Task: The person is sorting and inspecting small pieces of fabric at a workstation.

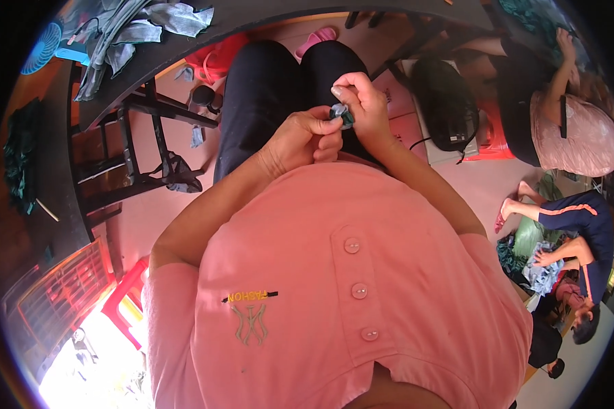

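Note:
A small bunched piece of cloth (344,116), dark green and pale grey-blue, is pinched between the thumb and fingers of my left hand (305,138), above my lap. Just beyond and to the right of it, my right hand (366,103) is closed, thumb and forefinger pressed together. Whatever those fingertips hold, if anything, is too small to make out. Both hands are close together over my dark trousers (262,92).
A dark table (252,15) with grey-blue cloth pieces (143,31) and a blue fan (44,49) lies far left. Black stool frames (131,153) stand left; a black bag (445,102) sits right. Other people work at right, one person (573,228) handling cloth.

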{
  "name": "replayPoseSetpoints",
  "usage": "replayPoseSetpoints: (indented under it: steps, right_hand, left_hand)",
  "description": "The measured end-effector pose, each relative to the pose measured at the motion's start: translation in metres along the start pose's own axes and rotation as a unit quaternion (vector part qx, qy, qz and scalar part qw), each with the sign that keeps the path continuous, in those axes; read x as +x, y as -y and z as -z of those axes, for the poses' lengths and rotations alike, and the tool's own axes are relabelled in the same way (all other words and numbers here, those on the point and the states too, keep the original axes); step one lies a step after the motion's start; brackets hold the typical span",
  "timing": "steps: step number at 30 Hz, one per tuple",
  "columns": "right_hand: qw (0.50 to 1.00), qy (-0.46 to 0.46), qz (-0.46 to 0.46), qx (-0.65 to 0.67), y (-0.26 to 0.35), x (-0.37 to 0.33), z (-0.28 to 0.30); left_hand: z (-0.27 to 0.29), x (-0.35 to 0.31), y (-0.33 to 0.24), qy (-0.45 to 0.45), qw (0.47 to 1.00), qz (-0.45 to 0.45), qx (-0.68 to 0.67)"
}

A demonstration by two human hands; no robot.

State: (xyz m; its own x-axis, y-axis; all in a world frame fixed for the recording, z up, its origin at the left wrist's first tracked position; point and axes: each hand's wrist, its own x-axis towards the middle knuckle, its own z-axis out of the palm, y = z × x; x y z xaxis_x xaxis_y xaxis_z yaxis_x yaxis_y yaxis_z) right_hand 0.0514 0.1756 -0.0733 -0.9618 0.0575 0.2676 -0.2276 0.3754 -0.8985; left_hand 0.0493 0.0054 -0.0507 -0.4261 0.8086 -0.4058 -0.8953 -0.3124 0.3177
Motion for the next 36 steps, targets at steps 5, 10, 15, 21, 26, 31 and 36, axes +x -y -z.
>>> replayPoseSetpoints:
  steps: [5,10,15,21,26,31,36]
  right_hand:
    - [0.997,0.075,0.008,0.028,0.007,0.021,0.006]
    - [0.985,0.160,0.058,0.037,-0.008,0.017,-0.007]
    - [0.949,0.203,0.205,-0.129,-0.005,0.022,-0.009]
    - [0.985,0.137,0.102,0.036,0.007,0.045,-0.024]
    - [0.979,0.154,0.133,-0.006,-0.002,0.052,-0.024]
    - [0.947,0.217,0.206,-0.117,-0.004,0.073,-0.032]
    - [0.878,0.178,-0.235,0.378,0.000,0.062,-0.056]
  left_hand:
    - [-0.010,-0.011,-0.012,0.081,0.994,-0.009,0.079]
    - [-0.008,-0.017,-0.018,0.036,0.983,0.019,0.179]
    - [0.011,-0.026,-0.012,-0.080,0.967,0.030,0.240]
    - [0.001,-0.017,-0.014,0.043,0.990,-0.010,0.136]
    - [-0.014,-0.021,-0.021,0.030,0.971,0.006,0.238]
    - [-0.030,-0.024,-0.025,0.028,0.959,0.000,0.282]
    - [-0.034,-0.017,-0.020,0.074,0.987,-0.047,0.132]
